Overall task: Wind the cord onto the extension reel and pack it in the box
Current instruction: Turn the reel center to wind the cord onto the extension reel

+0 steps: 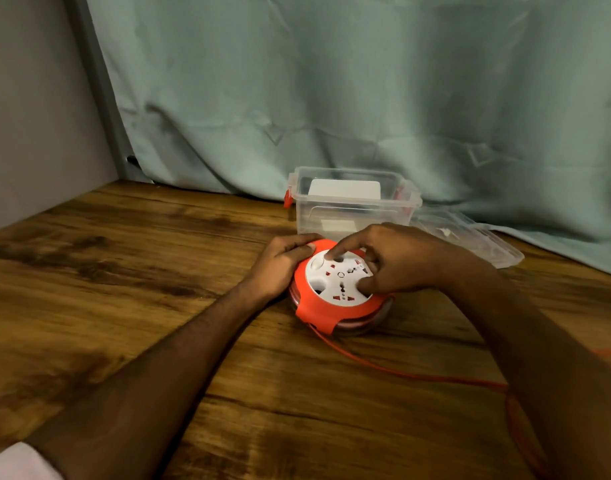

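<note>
I see the orange cord lying loose on the table. My left hand grips the reel by its side. My right hand presses fingertips on top. The clear box waits just behind.

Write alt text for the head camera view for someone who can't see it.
Two bare hands work an orange and white extension reel on a wooden table: the left hand steadies its rim while the right hand presses fingers on the white socket face. An orange cord trails toward the right, and an open clear plastic box stands behind, its lid beside it.
</note>
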The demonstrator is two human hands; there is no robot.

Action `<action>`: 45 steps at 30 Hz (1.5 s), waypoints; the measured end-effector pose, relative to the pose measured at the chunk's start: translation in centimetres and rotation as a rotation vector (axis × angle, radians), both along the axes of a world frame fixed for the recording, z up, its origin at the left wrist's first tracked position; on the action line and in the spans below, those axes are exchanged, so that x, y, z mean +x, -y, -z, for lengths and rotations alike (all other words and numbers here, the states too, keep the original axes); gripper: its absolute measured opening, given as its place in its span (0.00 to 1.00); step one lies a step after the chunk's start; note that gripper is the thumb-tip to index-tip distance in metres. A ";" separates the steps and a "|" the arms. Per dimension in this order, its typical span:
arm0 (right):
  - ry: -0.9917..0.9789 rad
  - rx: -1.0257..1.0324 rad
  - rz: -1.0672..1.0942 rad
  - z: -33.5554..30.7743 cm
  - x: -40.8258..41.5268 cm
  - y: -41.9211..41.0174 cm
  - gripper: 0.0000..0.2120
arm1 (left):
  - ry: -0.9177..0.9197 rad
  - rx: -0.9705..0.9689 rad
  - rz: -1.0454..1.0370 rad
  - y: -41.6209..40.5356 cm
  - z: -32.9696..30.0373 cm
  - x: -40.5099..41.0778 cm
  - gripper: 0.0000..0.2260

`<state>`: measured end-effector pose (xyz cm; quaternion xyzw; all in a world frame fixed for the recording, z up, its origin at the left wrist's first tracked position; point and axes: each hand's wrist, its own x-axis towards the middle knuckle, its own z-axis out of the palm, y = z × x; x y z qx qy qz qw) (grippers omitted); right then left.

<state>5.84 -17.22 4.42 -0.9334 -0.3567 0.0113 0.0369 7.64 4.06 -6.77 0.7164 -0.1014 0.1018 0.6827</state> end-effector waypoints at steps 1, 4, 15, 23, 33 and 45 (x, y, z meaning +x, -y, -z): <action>0.004 -0.006 0.006 0.2 0.2 0.1 0.28 | -0.003 0.000 0.011 0.0 0.0 0.0 0.15; 0.045 -0.025 0.042 0.6 0.7 0.5 0.29 | -0.006 -0.012 0.020 0.1 0.1 0.1 0.15; 0.182 -0.050 0.078 0.6 -0.2 0.4 0.30 | 0.014 -0.016 -0.009 0.3 0.2 0.1 0.14; 0.228 -0.065 0.078 0.8 -0.3 0.0 0.28 | 0.037 -0.005 -0.017 0.3 0.1 -0.1 0.17; 0.123 -0.036 0.094 1.6 -0.7 -1.0 0.27 | 0.033 0.010 0.000 0.4 0.0 -0.2 0.16; 0.112 -0.018 0.092 1.6 -0.8 -1.4 0.30 | 0.017 0.019 -0.002 0.1 0.0 -0.2 0.12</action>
